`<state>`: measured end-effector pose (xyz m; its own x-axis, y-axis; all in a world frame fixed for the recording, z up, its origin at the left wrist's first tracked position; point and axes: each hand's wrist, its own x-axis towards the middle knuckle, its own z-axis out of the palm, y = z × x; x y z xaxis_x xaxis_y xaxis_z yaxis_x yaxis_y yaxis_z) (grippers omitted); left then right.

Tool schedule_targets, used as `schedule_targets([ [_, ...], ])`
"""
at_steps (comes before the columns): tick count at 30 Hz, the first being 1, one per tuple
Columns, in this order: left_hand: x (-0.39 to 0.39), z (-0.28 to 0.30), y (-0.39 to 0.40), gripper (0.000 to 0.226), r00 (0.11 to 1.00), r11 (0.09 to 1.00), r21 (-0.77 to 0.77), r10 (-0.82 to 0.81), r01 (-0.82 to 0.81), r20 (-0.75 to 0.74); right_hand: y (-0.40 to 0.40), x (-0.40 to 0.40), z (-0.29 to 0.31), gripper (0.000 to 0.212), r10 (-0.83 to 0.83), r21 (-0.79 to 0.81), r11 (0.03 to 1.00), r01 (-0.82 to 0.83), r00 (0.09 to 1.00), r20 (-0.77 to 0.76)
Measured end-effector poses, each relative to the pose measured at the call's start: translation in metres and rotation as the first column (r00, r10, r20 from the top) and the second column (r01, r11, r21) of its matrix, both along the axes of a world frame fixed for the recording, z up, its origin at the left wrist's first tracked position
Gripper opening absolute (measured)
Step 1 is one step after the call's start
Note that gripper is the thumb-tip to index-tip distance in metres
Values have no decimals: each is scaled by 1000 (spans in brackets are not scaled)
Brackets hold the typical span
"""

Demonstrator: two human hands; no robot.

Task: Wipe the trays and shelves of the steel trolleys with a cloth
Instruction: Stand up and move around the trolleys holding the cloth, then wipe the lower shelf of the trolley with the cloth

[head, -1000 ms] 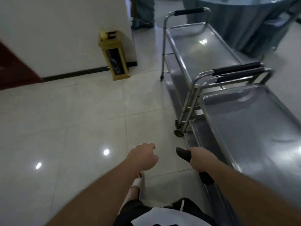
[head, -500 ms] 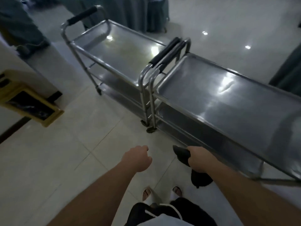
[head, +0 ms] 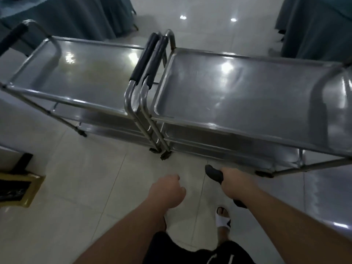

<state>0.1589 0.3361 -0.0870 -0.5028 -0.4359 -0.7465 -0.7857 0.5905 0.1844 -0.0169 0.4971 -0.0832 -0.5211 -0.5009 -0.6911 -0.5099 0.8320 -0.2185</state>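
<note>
View swung: both trolleys [head: 238,88] now face-on, centre frame. Right hand [head: 235,182] grips dark cloth [head: 213,174]; left hand [head: 167,190] loosely curled, holding nothing. Wiping not begun.

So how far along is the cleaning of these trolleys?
Nothing looks wiped yet. The right hand grips a dark cloth held over the floor, off the steel; the left hand holds nothing. The left trolley, the right trolley and their lower shelves all remain.
</note>
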Motion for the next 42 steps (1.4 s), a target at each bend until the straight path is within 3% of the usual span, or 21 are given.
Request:
schedule_targets([
  [9, -18, -96, -89, 49, 976, 977, 17, -214, 214, 36, -54, 32, -98, 15, -204, 16, 979, 203, 976, 78],
  [16, -54, -196, -96, 52, 947, 949, -14, -315, 316, 67, -54, 5, -199, 13, -167, -25, 985, 168, 984, 57],
  [21, -98, -279, -91, 55, 935, 936, -25, -349, 351, 58, -57, -30, -277, 6, -179, 42, 983, 177, 983, 37],
  [22, -107, -296, -90, 54, 932, 932, -37, -360, 361, 41, -57, -36, -294, 7, -183, 11, 983, 183, 983, 9],
  [25, -127, -344, -89, 53, 930, 927, -85, -368, 365, -20, -60, -51, -340, 40, -156, -31, 987, 155, 986, -56],
  [26, -134, -360, -90, 53, 930, 927, -97, -367, 363, -26, -62, -55, -355, 37, -145, -34, 989, 142, 986, -78],
  [28, -147, -393, -93, 52, 917, 911, -130, -398, 390, -37, -68, -64, -387, 7, -134, -22, 991, 133, 981, -139],
  [30, -159, -426, -96, 48, 897, 890, -158, -439, 427, -53, -74, -75, -418, 26, -139, 0, 990, 141, 979, -149],
  [34, -179, -493, -105, 44, 875, 863, -210, -480, 459, -63, -86, -91, -473, 39, -103, 7, 994, 106, 981, -164],
  [37, -192, -533, -116, 48, 882, 878, -250, -450, 409, -138, -92, -104, -509, 30, -121, -87, 990, 107, 978, -172],
  [42, -213, -576, -131, 45, 809, 782, -394, -571, 483, -142, -105, -130, -552, 14, -131, -222, 972, 80, 965, -227],
])
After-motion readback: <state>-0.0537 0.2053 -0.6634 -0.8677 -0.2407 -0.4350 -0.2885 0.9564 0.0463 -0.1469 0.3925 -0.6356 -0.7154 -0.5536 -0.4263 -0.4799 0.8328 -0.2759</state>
